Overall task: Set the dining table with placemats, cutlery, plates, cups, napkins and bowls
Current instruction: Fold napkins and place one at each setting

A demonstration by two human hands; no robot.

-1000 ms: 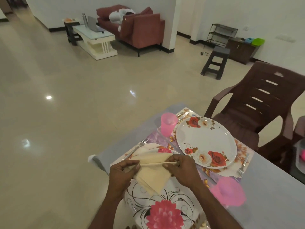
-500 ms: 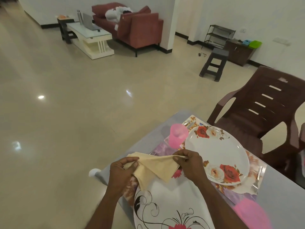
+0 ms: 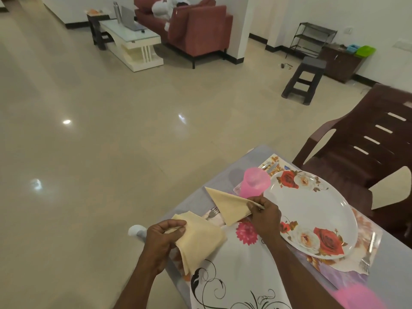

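Partly hiding a fork [image 3: 213,212], each hand, left [image 3: 161,238] and right [image 3: 265,217], pinches a napkin [image 3: 229,205].

Cream napkins [image 3: 229,206], pink cup [image 3: 254,182], white plate [image 3: 312,210] with red roses, brown chair [image 3: 365,150], maroon sofa [image 3: 196,30]

Grey table [image 3: 252,161] with floral placemats [image 3: 365,237]
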